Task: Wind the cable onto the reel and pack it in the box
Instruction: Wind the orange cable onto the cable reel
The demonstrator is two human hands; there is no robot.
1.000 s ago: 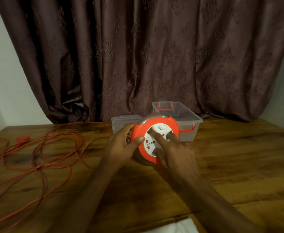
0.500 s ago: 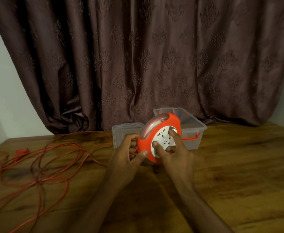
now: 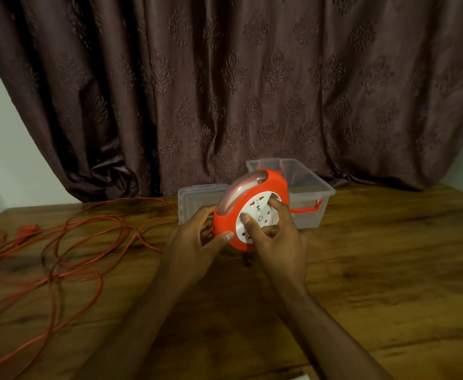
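Observation:
An orange cable reel [image 3: 225, 220] with a white socket face stands tilted, lifted off the wooden table [image 3: 375, 270] in the middle of the head view. My left hand [image 3: 194, 242] grips its left rim, thumb on the front. My right hand [image 3: 277, 237] presses its fingers on the white socket face. A long orange cable [image 3: 68, 259] lies in loose tangled loops on the left of the table, its plug [image 3: 27, 230] at the far left. One strand runs toward the reel behind my left hand. The clear plastic box [image 3: 312, 196] stands open just behind the reel.
The box's clear lid [image 3: 194, 196] lies flat left of the box, behind my left hand. A brown patterned curtain [image 3: 225, 91] hangs along the table's far edge. A white object [image 3: 296, 377] shows at the table's near edge.
The reel has been raised from lying nearly flat on the table to a tilted, upright hold. Both hands have shifted up and a little away from me with it.

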